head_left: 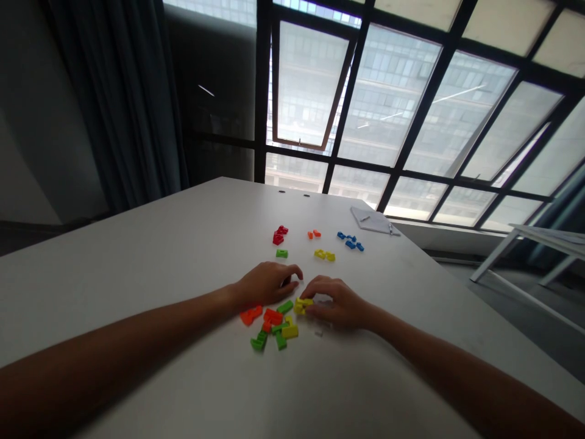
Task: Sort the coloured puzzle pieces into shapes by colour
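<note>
Closest on my feed, both bare forearms reach across a white tabletop [137, 256]. The right hand [337, 303] is curled, its fingertips [315, 291] closed around a yellow plastic piece [301, 305]; it looks grasped, though the fingers hide part of it. The left hand [265, 284] sits just beside it, fingers bent and knuckles up. Something dark shows beneath those fingers, but I cannot tell whether they are grasping anything.

On the near side of both hands lies a mixed heap of plastic puzzle pieces [269, 326], orange, red, green and yellow together, many touching. A small pale fragment [319, 332] lies just to its right.

Farther out, pieces sit apart in single-colour groups, from left to right: red pieces [278, 235], a lone green piece [282, 253], orange pieces [313, 233], yellow pieces [323, 255] and blue pieces [350, 242]. As far as I can judge, part of the set is grouped by colour, while a larger share remains mixed.

Near the far edge lies a notepad [371, 220]. Beyond it rises a large gridded window [388, 103], with a dark curtain [119, 91] to the left.
</note>
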